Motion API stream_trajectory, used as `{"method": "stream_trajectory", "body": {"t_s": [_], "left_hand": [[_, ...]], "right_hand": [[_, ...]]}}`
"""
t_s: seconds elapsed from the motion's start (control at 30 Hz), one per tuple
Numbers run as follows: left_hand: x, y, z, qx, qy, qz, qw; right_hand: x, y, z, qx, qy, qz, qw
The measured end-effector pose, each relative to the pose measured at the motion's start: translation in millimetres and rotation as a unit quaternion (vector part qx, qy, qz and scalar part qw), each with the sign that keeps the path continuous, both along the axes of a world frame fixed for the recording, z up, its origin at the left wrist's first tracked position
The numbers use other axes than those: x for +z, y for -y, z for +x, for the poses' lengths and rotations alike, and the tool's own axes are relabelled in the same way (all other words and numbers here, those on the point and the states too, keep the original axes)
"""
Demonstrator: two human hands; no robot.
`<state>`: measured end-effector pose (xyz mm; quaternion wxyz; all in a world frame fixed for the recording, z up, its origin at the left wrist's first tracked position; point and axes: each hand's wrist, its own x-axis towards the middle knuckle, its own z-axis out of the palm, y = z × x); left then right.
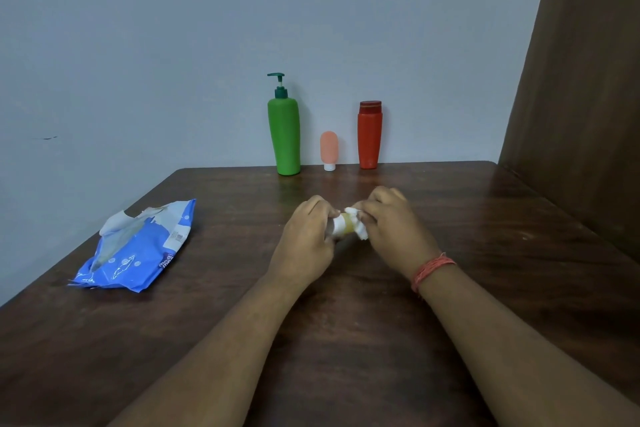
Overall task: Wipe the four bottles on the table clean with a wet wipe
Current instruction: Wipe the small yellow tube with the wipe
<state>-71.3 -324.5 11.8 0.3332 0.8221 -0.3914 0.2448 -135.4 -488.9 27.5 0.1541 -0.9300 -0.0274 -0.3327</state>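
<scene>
Over the middle of the dark wooden table (485,253), my left hand (306,241) grips a small white and yellowish bottle (341,225) lying sideways. My right hand (391,229) pinches a white wet wipe (356,220) wrapped round the bottle's right end. Most of that bottle is hidden by fingers. At the back edge against the wall stand a tall green pump bottle (284,132), a small pink tube (329,149) on its white cap, and a red bottle (370,135) with a red cap.
A blue wet-wipe pack (138,253) lies open at the table's left side, with a wipe sticking out of its top. A brown wooden panel (581,97) rises along the right. The pale wall is right behind the bottles.
</scene>
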Motion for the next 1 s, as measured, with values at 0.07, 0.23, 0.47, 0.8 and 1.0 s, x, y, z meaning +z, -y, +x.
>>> {"method": "stream_trajectory", "body": {"t_s": [0.07,0.23,0.47,0.8,1.0], "left_hand": [[1.7,-1.0,-3.6,0.001,0.000,0.005,1.000],[0.9,0.8,-0.8,0.000,-0.011,-0.012,1.000],[4.6,-0.9,-3.6,0.014,-0.019,-0.012,1.000],[2.2,-1.8,-1.2,0.024,-0.044,-0.032,0.998],[3.0,2.3,-3.0,0.014,-0.057,-0.046,0.997]], "right_hand": [[-1.7,10.7,0.6,-0.037,-0.032,0.016,0.999],[2.2,-2.6,-7.9,0.035,0.011,0.023,0.999],[0.9,20.4,-3.3,-0.072,-0.043,0.018,0.996],[4.7,15.5,-5.4,-0.048,-0.025,0.036,0.998],[3.1,-4.1,-8.1,0.031,0.036,0.016,0.999]]}}
